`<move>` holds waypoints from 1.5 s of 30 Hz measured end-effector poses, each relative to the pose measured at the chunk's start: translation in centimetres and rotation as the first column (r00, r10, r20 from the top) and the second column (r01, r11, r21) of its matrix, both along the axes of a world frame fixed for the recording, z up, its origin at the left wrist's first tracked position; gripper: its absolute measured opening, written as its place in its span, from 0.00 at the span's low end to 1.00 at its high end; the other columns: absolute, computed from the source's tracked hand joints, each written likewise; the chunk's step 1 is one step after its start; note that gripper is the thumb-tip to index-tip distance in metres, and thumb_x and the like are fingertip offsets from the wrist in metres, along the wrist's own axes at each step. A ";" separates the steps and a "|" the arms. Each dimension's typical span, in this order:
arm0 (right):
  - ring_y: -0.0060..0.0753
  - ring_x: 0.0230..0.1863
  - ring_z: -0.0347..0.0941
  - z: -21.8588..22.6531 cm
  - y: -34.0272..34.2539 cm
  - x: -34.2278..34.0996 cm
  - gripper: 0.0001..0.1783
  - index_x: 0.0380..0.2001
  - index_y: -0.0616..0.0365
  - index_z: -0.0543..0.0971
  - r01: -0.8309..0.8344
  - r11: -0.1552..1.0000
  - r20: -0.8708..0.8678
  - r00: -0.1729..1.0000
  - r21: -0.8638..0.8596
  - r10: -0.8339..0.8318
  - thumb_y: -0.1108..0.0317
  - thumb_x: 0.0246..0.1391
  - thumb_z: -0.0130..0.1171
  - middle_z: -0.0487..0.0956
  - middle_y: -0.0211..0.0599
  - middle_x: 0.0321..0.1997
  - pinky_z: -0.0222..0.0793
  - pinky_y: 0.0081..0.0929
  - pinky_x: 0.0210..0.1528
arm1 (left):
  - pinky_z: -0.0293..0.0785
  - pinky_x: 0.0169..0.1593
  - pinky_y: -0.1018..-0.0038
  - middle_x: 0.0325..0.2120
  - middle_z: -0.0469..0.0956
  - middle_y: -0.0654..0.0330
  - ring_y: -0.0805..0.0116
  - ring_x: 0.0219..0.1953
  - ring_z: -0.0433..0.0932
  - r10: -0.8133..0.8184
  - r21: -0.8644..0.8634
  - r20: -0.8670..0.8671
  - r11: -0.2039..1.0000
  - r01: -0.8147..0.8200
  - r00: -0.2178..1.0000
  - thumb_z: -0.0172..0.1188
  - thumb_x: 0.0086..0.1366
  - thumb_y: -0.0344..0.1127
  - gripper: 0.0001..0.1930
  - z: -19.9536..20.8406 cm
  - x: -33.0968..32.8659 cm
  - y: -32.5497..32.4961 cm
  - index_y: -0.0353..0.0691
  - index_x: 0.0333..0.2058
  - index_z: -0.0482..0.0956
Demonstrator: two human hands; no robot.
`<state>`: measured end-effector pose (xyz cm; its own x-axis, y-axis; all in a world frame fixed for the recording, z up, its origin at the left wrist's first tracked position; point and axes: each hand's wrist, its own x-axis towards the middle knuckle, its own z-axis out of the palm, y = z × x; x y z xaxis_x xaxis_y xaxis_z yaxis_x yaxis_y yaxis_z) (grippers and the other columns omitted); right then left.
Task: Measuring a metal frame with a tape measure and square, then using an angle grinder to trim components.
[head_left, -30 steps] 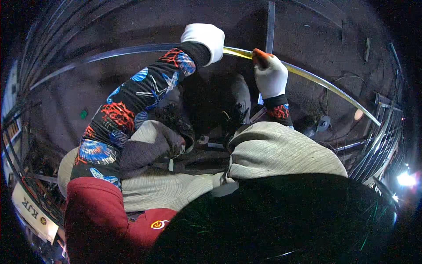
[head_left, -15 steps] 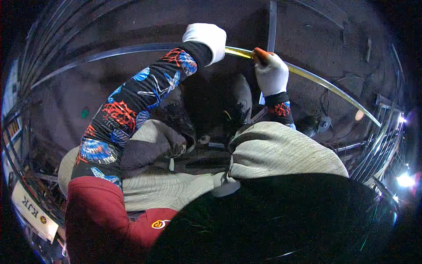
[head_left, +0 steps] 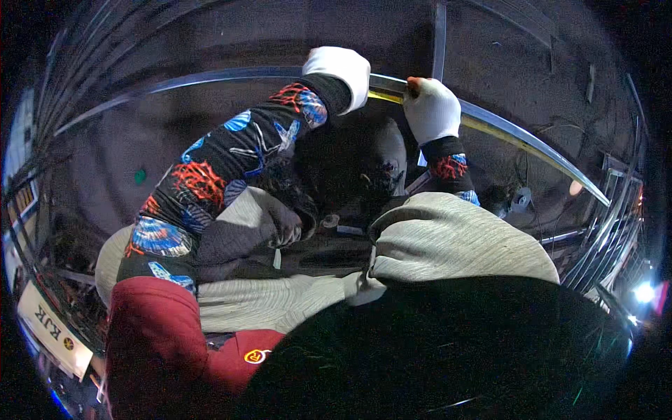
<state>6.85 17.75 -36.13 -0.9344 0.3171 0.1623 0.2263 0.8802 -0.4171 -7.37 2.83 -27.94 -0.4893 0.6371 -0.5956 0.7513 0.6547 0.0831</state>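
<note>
A long metal bar [head_left: 210, 78] runs across in front of me, bent by the lens. Along its near edge, on the right side, lies a yellow measuring tape [head_left: 514, 144]. My left hand [head_left: 339, 73], in a white glove, is closed at the bar, and the tape runs into it; its fingers and whatever part of the tape they grip are hidden behind the glove. My right hand [head_left: 432, 112], gloved in white with orange fingertips, is closed on the tape and against the bar. A short yellow stretch shows between the two hands.
Another metal bar [head_left: 439, 42] extends away behind my right hand. A bundle of thin metal rods [head_left: 595, 245] lies at the right, near a bright light [head_left: 644, 292]. Dark cables or rods curve at the upper left. A white sign [head_left: 52, 329] stands at the lower left.
Both hands have shifted slightly, the left a little right and down. The tape now shows as a separate band below the bar, where it overlapped the bar before.
</note>
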 end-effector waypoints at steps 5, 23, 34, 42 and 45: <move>0.49 0.39 0.85 3.5 -0.6 0.2 0.11 0.38 0.53 0.90 0.064 0.974 0.320 0.947 -0.219 0.010 0.62 0.54 0.67 0.87 0.48 0.37 0.81 0.40 0.45 | 0.85 0.47 0.55 0.37 0.89 0.51 0.50 0.40 0.89 0.062 -0.072 0.054 0.996 -0.058 0.997 0.64 0.62 0.41 0.14 -0.2 -0.3 -0.2 0.42 0.42 0.91; 0.36 0.40 0.88 1.2 3.2 19.2 0.17 0.45 0.55 0.90 0.572 0.571 0.567 0.796 -0.589 -0.211 0.60 0.54 0.70 0.90 0.46 0.42 0.81 0.30 0.48 | 0.81 0.48 0.55 0.35 0.87 0.45 0.45 0.41 0.86 0.090 0.241 0.320 0.955 -0.173 0.943 0.55 0.72 0.62 0.27 -1.7 2.7 1.9 0.45 0.41 0.91; 0.51 0.46 0.86 1.0 4.7 24.9 0.19 0.46 0.54 0.89 0.621 0.663 0.476 0.772 -0.418 -0.422 0.56 0.56 0.68 0.86 0.53 0.42 0.79 0.39 0.53 | 0.80 0.49 0.55 0.38 0.87 0.44 0.44 0.46 0.86 0.017 0.239 0.239 0.968 -0.076 0.971 0.54 0.72 0.63 0.28 -1.6 5.1 5.8 0.44 0.46 0.90; 0.54 0.47 0.82 -2.0 6.0 25.4 0.26 0.53 0.52 0.85 0.547 0.825 0.219 0.830 -0.138 -0.514 0.66 0.48 0.74 0.85 0.48 0.46 0.78 0.43 0.51 | 0.82 0.45 0.66 0.37 0.89 0.52 0.56 0.42 0.89 0.066 0.320 0.431 0.921 -0.221 0.900 0.59 0.73 0.53 0.20 -1.6 5.1 4.8 0.46 0.50 0.89; 0.55 0.51 0.78 -3.0 5.4 24.0 0.31 0.57 0.53 0.82 0.360 0.932 0.193 0.918 -0.036 -0.347 0.68 0.46 0.71 0.82 0.46 0.49 0.74 0.49 0.55 | 0.82 0.47 0.68 0.37 0.89 0.52 0.59 0.42 0.89 0.070 0.386 0.581 0.853 -0.350 0.811 0.60 0.73 0.44 0.15 -4.1 5.9 3.8 0.45 0.49 0.89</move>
